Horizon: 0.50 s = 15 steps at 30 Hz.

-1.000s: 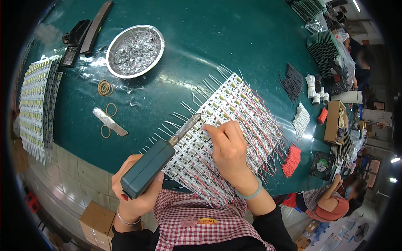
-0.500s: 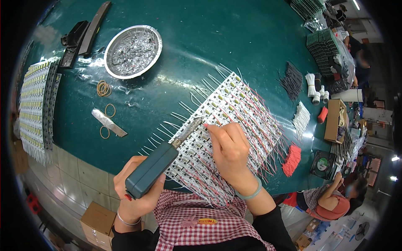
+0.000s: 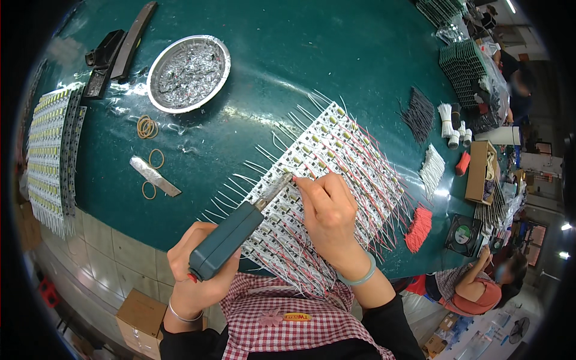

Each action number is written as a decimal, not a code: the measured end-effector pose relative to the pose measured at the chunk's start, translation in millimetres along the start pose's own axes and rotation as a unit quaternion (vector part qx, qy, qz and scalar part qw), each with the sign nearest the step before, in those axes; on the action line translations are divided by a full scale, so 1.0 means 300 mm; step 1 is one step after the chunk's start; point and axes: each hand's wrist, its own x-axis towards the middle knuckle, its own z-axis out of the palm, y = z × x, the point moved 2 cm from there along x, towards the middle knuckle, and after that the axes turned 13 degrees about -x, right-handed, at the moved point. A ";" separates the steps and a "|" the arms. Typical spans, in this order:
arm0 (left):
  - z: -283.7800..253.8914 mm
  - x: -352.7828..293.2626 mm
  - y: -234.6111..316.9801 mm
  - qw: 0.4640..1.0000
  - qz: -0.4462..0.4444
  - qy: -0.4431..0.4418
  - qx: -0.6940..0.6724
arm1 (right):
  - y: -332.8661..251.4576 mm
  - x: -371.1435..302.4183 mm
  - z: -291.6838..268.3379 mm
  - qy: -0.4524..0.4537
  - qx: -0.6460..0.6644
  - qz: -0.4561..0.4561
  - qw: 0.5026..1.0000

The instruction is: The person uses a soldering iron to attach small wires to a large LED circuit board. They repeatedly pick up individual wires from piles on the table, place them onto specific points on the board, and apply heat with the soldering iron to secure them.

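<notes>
My left hand [image 3: 201,267] is closed round the dark green handle of a soldering iron [image 3: 231,234]. The iron's grey metal tip slants up and right onto a panel of small white circuit boards [image 3: 258,237]. Beside that tip, the thumb and forefinger of my right hand [image 3: 330,210] pinch a thin red wire, of which only a speck shows at the fingertips. The panel lies aslant at the table's near edge, with yellowish parts in rows. White wires stick out along its left side, and red wires trail over its right part.
A metal bowl of silvery scraps [image 3: 189,75] stands behind on the green table [image 3: 312,42]. Rubber bands [image 3: 147,127] and a silvery bar [image 3: 155,176] lie left, near stacked panels [image 3: 51,156]. Black [image 3: 418,114], white [image 3: 431,171] and red wire bundles [image 3: 419,230] lie right. A co-worker [image 3: 474,282] sits beyond.
The soldering iron and my left hand have moved up and to the right, bringing the tip closer to my right fingertips. My right hand has stayed almost still.
</notes>
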 end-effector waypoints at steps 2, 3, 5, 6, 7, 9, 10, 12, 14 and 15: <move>0.000 0.002 0.001 1.000 -0.004 -0.005 0.005 | 0.000 0.001 -0.001 -0.004 -0.002 -0.001 1.000; 0.001 0.003 0.002 1.000 -0.005 -0.008 0.008 | 0.000 0.001 -0.003 -0.004 -0.003 -0.001 1.000; -0.005 0.005 0.004 1.000 -0.014 -0.013 0.013 | -0.003 0.005 -0.004 -0.006 -0.002 -0.002 1.000; -0.007 0.006 0.004 1.000 -0.018 -0.016 0.016 | -0.004 0.006 -0.002 -0.007 -0.002 -0.002 1.000; -0.005 0.005 0.003 1.000 -0.007 -0.007 0.009 | -0.002 0.005 -0.002 -0.006 -0.003 -0.002 1.000; 0.001 0.003 -0.002 1.000 0.015 0.011 -0.003 | -0.002 0.003 -0.002 -0.006 -0.004 -0.001 1.000; -0.001 0.003 0.003 0.999 0.032 0.008 0.020 | -0.003 0.003 -0.003 -0.007 -0.005 0.000 1.000; -0.010 0.004 0.016 0.996 0.066 0.003 0.066 | -0.006 0.004 -0.004 -0.010 -0.005 -0.002 1.000; -0.014 0.001 0.017 0.997 0.055 0.007 0.057 | -0.004 0.003 -0.005 -0.011 -0.004 -0.002 1.000; -0.015 0.000 0.016 0.997 0.049 0.010 0.052 | -0.003 0.002 -0.005 -0.012 -0.004 -0.001 1.000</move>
